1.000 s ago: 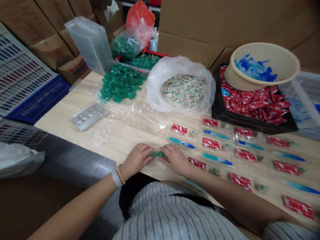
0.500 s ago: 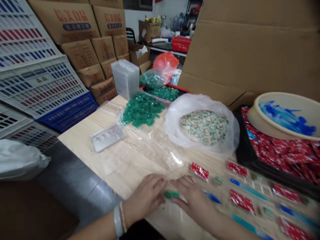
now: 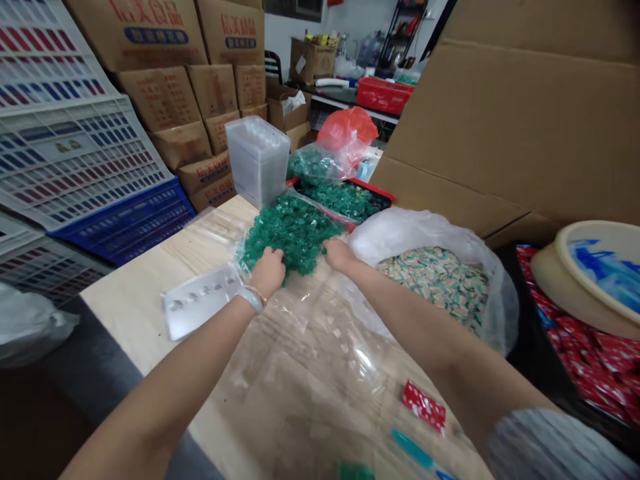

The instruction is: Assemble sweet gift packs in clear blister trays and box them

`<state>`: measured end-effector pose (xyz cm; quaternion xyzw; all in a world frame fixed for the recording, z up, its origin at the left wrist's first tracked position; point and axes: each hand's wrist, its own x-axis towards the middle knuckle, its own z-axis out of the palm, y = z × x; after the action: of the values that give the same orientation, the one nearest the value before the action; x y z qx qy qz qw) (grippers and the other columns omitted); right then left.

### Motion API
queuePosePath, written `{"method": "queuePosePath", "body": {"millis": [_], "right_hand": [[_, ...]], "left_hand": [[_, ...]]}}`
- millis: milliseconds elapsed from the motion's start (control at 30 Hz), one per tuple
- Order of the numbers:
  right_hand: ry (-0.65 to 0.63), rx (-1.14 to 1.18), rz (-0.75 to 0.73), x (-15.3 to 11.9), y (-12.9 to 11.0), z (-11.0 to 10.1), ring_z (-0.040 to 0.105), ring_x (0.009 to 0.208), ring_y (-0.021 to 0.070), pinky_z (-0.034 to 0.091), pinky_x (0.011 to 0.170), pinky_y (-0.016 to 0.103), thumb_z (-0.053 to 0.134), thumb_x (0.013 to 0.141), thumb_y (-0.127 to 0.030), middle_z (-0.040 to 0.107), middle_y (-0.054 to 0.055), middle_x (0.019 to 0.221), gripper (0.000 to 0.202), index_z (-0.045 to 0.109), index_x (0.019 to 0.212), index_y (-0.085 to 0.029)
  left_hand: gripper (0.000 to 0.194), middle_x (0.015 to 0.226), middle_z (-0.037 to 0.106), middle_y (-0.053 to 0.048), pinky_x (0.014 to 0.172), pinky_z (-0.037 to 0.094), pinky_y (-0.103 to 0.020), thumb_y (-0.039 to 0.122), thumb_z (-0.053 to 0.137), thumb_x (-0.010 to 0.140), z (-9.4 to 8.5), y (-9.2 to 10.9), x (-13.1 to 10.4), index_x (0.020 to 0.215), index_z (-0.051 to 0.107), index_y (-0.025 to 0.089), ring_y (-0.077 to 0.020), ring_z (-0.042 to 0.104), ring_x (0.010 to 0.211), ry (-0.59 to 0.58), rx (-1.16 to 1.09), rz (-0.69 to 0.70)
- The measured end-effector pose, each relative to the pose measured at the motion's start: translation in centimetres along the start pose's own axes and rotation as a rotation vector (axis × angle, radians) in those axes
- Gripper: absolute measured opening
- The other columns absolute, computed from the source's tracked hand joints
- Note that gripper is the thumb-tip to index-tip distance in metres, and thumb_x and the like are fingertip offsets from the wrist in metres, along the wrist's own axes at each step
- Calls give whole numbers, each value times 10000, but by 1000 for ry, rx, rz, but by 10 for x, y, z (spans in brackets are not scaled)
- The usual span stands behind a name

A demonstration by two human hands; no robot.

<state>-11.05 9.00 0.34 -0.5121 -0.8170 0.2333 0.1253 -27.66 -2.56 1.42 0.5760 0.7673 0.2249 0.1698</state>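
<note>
Both arms reach out over the wooden table. My left hand (image 3: 269,272) is at the near left edge of a heap of green wrapped pieces (image 3: 287,230), its fingers curled down; what they grip is hidden. At the heap's right edge is my right hand (image 3: 337,254), fingers drawn together, with nothing clear between them. A clear plastic tray (image 3: 200,298) with small hollows lies left of my left wrist. An open white bag (image 3: 425,230) of small printed packets (image 3: 437,277) lies beside my right forearm.
A stack of clear trays (image 3: 257,160) stands behind the heap, next to a black and red tray (image 3: 387,198) of green pieces. A red packet (image 3: 424,405) lies near front. At right is a cream basin (image 3: 555,287).
Both hands have moved forward from the near edge of the table to the green heap. The green piece that was between them lies near the bottom edge. The view has shifted.
</note>
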Motion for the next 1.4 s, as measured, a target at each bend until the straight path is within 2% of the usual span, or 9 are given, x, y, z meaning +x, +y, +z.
{"method": "queuePosePath", "body": {"millis": [233, 433, 533, 700, 800, 900, 1167, 1300, 1400], "right_hand": [[-1, 354, 78, -7, -4, -9, 571, 692, 127, 468, 689, 271, 584, 712, -146, 614, 17, 729, 174, 606, 885, -145], [-295, 1219, 261, -42, -33, -25, 577, 528, 81, 489, 569, 212, 538, 749, -47, 628, 1, 623, 171, 580, 886, -141], [-342, 1314, 353, -56, -40, -28, 613, 565, 109, 515, 608, 245, 507, 772, -12, 637, 27, 599, 140, 572, 823, -124], [-368, 1353, 416, -65, -43, -29, 609, 547, 112, 519, 590, 252, 504, 790, -29, 636, 21, 584, 137, 553, 721, -136], [-372, 1380, 419, -66, -44, -26, 577, 504, 94, 503, 548, 226, 523, 791, -56, 610, -1, 543, 140, 555, 683, -139], [-384, 1382, 424, -66, -49, -20, 533, 457, 77, 470, 492, 197, 567, 784, -108, 585, -14, 516, 135, 550, 653, -138], [-316, 1332, 494, -70, -61, -9, 413, 365, 58, 372, 392, 180, 602, 778, -223, 495, -51, 434, 266, 441, 574, -165], [-273, 1271, 552, -73, -61, -9, 361, 348, 48, 330, 364, 166, 579, 793, -226, 437, -70, 407, 253, 432, 594, -177], [-238, 1193, 508, -86, -64, -18, 381, 377, 50, 351, 388, 175, 579, 786, -218, 447, -59, 435, 248, 437, 588, -177]], "left_hand": [[41, 670, 559, -15, 513, 458, -212, 135, 522, 728, -28, -1, 14, 760, 498, 128, -93, 544, 534, -129, -1240, -509], [201, 660, 581, -13, 506, 465, -209, 109, 442, 731, -29, 29, -4, 903, 528, 169, -108, 575, 570, -385, -1522, -573], [131, 649, 572, -17, 526, 469, -222, 195, 477, 752, -20, 34, -11, 838, 563, 145, -104, 562, 563, -401, -1444, -507], [197, 495, 472, 44, 467, 364, -195, 307, 627, 677, -10, 27, -14, 615, 546, 138, -72, 437, 454, -93, -1069, -365], [183, 520, 517, 30, 515, 369, -210, 323, 596, 688, -9, 24, -17, 686, 620, 141, -91, 459, 498, 13, -821, -167], [217, 656, 612, -6, 597, 409, -232, 303, 553, 706, -9, 25, -22, 820, 657, 151, -116, 520, 595, 0, -734, -13], [155, 702, 613, -14, 665, 418, -242, 255, 513, 722, -7, 32, -38, 698, 612, 139, -131, 541, 688, 113, -592, 102], [156, 709, 598, 3, 666, 408, -213, 256, 506, 751, -13, 34, -56, 711, 610, 147, -114, 534, 697, 9, -523, 316], [254, 604, 540, 11, 609, 385, -208, 308, 479, 785, -20, 27, -57, 662, 597, 120, -106, 500, 619, -23, -449, 228]]}}
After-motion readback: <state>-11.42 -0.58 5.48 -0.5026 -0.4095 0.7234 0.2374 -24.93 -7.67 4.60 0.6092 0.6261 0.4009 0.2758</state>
